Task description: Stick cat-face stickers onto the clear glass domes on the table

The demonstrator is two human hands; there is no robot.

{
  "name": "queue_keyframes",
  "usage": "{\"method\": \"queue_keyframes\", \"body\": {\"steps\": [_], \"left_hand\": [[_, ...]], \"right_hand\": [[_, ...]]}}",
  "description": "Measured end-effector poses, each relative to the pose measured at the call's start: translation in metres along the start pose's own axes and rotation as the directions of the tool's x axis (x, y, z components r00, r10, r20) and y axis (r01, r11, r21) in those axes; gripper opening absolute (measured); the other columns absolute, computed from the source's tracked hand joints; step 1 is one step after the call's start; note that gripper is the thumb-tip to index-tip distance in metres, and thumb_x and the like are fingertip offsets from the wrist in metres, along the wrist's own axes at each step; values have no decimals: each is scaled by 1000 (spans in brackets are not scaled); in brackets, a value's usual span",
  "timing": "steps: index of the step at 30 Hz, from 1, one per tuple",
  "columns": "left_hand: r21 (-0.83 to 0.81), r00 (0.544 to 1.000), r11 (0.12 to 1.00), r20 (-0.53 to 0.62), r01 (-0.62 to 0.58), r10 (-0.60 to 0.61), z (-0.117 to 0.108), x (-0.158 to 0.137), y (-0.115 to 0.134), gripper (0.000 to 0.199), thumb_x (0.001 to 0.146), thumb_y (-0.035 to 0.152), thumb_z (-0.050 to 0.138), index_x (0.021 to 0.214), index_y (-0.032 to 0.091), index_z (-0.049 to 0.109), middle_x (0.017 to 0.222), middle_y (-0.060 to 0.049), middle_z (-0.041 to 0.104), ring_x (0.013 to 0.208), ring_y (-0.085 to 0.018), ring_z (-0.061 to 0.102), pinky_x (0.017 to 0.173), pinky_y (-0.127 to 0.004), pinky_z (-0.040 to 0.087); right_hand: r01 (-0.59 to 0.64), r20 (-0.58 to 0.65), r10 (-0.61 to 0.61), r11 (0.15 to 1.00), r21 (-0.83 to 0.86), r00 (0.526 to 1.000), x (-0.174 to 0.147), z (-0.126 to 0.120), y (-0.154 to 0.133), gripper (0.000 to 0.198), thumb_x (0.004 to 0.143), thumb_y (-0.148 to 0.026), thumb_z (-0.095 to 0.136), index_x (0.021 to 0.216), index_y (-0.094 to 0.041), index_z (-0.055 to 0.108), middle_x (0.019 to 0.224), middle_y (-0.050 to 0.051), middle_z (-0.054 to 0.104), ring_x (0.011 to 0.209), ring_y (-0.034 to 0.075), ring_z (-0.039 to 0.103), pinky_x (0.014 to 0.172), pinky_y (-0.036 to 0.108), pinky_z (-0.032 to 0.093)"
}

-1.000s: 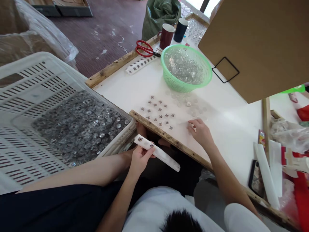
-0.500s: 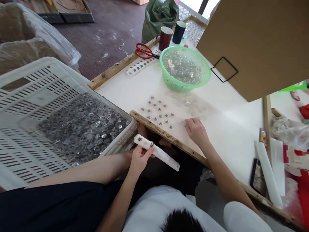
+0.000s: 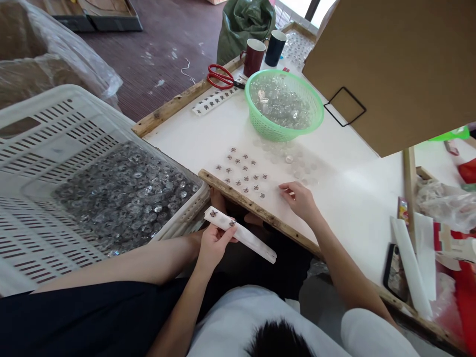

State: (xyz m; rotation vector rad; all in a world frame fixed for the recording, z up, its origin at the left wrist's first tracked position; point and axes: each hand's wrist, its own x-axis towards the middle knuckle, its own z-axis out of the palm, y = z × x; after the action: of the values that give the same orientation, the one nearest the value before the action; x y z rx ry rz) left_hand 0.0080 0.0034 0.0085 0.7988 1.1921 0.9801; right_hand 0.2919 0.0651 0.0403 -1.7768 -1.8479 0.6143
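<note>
My left hand (image 3: 217, 239) is closed on a white sticker strip (image 3: 253, 243), held below the table's edge. Two small dark animal-face stickers show near the strip's upper left end. Just above the white tabletop, my right hand (image 3: 300, 201) has its fingers drawn together; whatever may be between the fingertips is too small to make out. To the left of that hand lie several clear discs with animal-face stickers (image 3: 245, 168), spread in loose rows. Beyond the hand are loose clear discs (image 3: 289, 159), close to a green basket (image 3: 282, 133) full of clear pieces.
A white crate (image 3: 111, 116) of clear pieces stands left of the table. Red-handled scissors (image 3: 221, 78), another sticker strip (image 3: 211, 102) and two mugs (image 3: 253, 57) are at the back. A cardboard panel (image 3: 386, 64) overhangs the right; a phone (image 3: 396, 272) lies near the front edge.
My right hand has shifted slightly left from beside the loose discs, its fingers now closer together. My left hand keeps the strip in nearly the same place.
</note>
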Motion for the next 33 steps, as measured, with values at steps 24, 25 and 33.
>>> {"method": "queue_keyframes", "body": {"steps": [24, 25, 33], "left_hand": [[3, 1000, 1000, 5, 3, -3, -2, -1, -3, 40, 72, 38, 77, 102, 13, 67, 82, -3, 71, 74, -20, 69, 59, -32, 64], [1, 1000, 1000, 9, 3, -3, -1, -2, -2, 40, 72, 38, 77, 101, 13, 67, 82, -3, 71, 74, -20, 69, 59, -32, 64], [-18, 1000, 1000, -3, 12, -12, 0, -3, 1, 39, 71, 38, 77, 99, 13, 67, 81, -2, 71, 74, -21, 70, 58, -32, 64]], "right_hand": [[-117, -93, 119, 993, 26, 989, -42, -8, 4, 23, 91, -35, 51, 105, -21, 63, 90, 7, 72, 77, 20, 67, 72, 36, 54], [-156, -83, 162, 985, 78, 983, -42, -6, 5, 22, 90, -36, 53, 102, -21, 64, 88, 6, 72, 77, 20, 67, 73, 36, 54], [-137, -182, 127, 990, -40, 975, -41, -3, 2, 22, 86, -38, 58, 94, -21, 69, 103, 11, 63, 84, 22, 63, 70, 37, 54]]}}
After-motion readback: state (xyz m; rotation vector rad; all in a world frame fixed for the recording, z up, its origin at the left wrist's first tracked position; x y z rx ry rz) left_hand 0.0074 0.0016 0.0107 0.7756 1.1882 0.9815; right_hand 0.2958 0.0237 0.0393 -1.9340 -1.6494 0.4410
